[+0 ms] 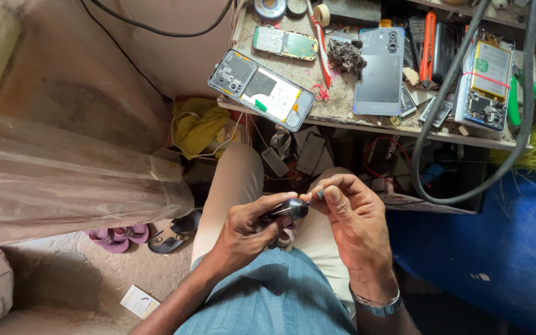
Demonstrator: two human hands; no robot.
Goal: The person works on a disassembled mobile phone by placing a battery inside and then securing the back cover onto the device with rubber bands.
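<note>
Over my lap, my left hand [249, 232] grips a small dark rounded object [291, 209] with a thin metal part. My right hand [352, 217] meets it from the right, its thumb and fingertips pinching the same object at its right end. What the object is cannot be told. I sit in beige trousers [237, 180] and a blue shirt [274, 298]. Above on the workbench [342, 99] lies an opened phone [260, 89] hanging over the bench edge.
The bench also carries a green circuit board [285, 43], a grey phone back cover [379, 71], another opened phone [485, 80], an orange cutter [428, 46] and a thick grey cable [442, 105]. Sandals [119, 237] and a paper slip [139, 301] lie on the floor. A yellow cloth [200, 124] sits under the bench.
</note>
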